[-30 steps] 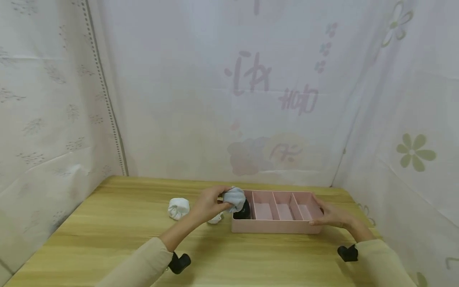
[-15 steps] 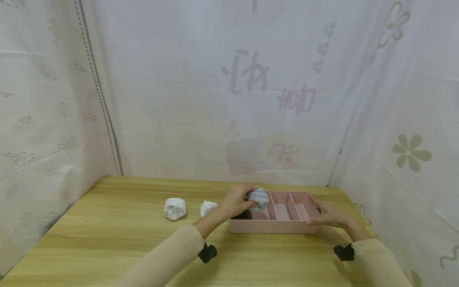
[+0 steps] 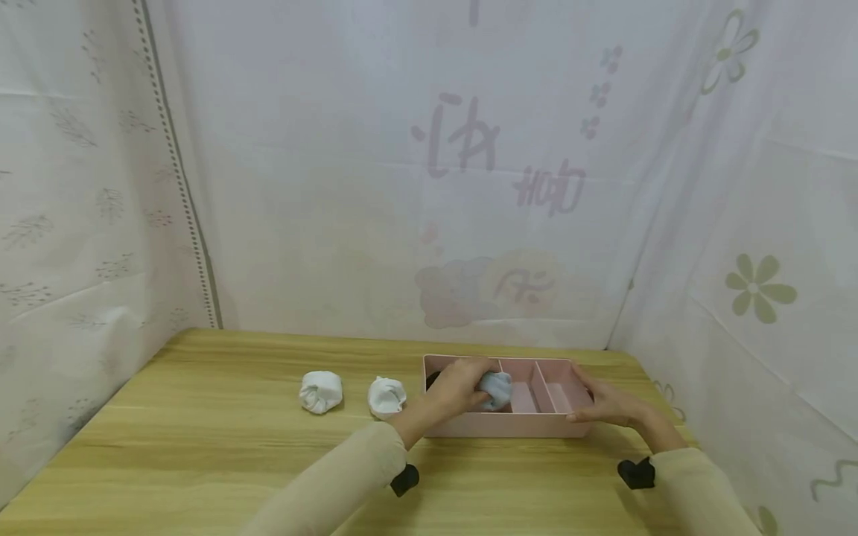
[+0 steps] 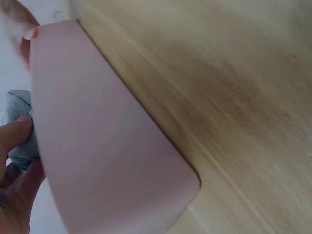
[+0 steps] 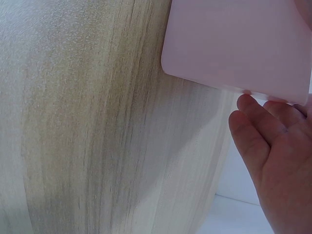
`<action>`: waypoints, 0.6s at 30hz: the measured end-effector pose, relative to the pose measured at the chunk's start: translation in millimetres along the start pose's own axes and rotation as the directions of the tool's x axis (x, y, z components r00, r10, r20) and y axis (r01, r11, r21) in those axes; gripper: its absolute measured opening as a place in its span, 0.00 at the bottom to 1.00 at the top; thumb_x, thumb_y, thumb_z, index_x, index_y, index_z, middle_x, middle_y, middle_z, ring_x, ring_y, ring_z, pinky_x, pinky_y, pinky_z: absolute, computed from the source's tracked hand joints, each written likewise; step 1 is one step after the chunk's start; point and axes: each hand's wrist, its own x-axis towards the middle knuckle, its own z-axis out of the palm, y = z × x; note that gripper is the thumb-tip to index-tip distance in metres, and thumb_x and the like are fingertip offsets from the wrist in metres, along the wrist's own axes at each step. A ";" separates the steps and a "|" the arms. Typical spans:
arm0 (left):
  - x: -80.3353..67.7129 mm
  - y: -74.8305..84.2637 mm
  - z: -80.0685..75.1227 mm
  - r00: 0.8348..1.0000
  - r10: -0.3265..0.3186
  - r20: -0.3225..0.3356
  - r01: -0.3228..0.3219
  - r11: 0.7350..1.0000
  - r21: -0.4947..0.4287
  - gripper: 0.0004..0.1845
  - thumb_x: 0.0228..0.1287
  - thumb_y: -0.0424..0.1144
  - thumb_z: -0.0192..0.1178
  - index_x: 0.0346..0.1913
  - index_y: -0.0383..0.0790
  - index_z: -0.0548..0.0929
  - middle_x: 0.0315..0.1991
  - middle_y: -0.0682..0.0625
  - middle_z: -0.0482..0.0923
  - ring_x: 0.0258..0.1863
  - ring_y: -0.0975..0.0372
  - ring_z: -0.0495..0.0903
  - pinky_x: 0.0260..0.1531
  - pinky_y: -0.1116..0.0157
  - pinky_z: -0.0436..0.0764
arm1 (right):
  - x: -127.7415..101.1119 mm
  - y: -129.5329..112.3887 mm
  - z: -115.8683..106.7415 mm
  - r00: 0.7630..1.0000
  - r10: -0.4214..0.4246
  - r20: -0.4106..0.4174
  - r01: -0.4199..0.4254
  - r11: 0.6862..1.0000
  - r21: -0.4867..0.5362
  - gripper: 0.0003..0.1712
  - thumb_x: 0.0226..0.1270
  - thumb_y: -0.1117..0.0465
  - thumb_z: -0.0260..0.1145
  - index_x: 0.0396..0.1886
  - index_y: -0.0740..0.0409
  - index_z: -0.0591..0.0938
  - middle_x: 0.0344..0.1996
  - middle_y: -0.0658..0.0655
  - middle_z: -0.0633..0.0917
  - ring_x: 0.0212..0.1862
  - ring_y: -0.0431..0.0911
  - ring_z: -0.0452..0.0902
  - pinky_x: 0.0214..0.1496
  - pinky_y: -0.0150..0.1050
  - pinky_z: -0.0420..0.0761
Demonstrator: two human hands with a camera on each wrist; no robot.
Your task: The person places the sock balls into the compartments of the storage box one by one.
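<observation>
We seat the grey sock ball (image 3: 497, 389), gripped in our left hand (image 3: 461, 385), low in the second compartment; our flat right hand (image 3: 603, 403) steadies the pink tray (image 3: 509, 426).

Makeshift recording booth, pale printed sheets (image 3: 429, 186) hung as walls, wooden table (image 3: 201, 447) enclosed on three sides

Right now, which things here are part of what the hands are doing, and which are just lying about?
In use:
- grey sock ball, gripped by the left hand over the second compartment from the left
- pink divided tray, steadied at its right end by the right hand
- dark item already in the tray's leftmost compartment

Lying about:
- two white sock balls on the wooden table
</observation>
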 end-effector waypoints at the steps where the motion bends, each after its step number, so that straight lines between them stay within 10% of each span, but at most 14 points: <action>1: -0.3 -0.9 1.8 1.000 0.003 0.003 -0.003 1.000 0.017 0.17 0.55 0.35 0.68 0.48 0.43 0.79 0.45 0.51 0.82 0.43 0.62 0.79 0.40 0.69 0.78 | 0.2 0.2 0.2 1.000 0.000 0.001 0.000 1.000 0.001 0.65 0.54 0.58 0.72 0.72 0.69 0.32 0.68 0.81 0.39 0.69 0.72 0.40 0.65 0.65 0.54; 18: 2.4 -0.5 16.6 0.997 0.017 0.078 -0.045 0.928 0.370 0.11 0.55 0.38 0.68 0.43 0.46 0.84 0.42 0.55 0.82 0.42 0.65 0.81 0.36 0.71 0.80 | 2.1 2.0 0.8 1.000 0.010 -0.009 -0.010 1.000 -0.006 0.66 0.54 0.57 0.72 0.71 0.71 0.32 0.67 0.83 0.39 0.68 0.72 0.42 0.64 0.64 0.55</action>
